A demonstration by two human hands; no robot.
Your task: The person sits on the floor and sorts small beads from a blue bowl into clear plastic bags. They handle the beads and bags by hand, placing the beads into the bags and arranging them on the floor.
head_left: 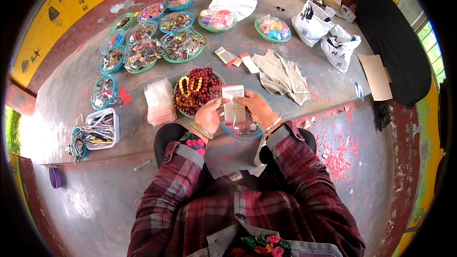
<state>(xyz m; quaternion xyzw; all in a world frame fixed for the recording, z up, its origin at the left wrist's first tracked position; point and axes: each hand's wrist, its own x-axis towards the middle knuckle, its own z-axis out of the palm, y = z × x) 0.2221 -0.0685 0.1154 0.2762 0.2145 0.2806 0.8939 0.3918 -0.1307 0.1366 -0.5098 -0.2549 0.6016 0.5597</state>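
Between my two hands is a small clear plastic bag [234, 110] with a white patch near its top. My left hand [209, 115] pinches its left side, and my right hand [257, 108] pinches its right side near the top. Just behind my left hand, a green basket holds dark red bead strings [205, 81] with a yellow bead bracelet [190, 87] on them. Under the bag stands a blue basket [243, 137] with small items partly hidden by my hands. A stack of clear bags [160, 102] lies left of the beads.
Several baskets of small goods [183, 46] stand at the far left. A white tray of pens [102, 129] sits nearer. A beige cloth [282, 75], small packets [227, 57] and white carrier bags [340, 47] lie right. Red scraps [337, 150] litter the lower floor beyond the ledge.
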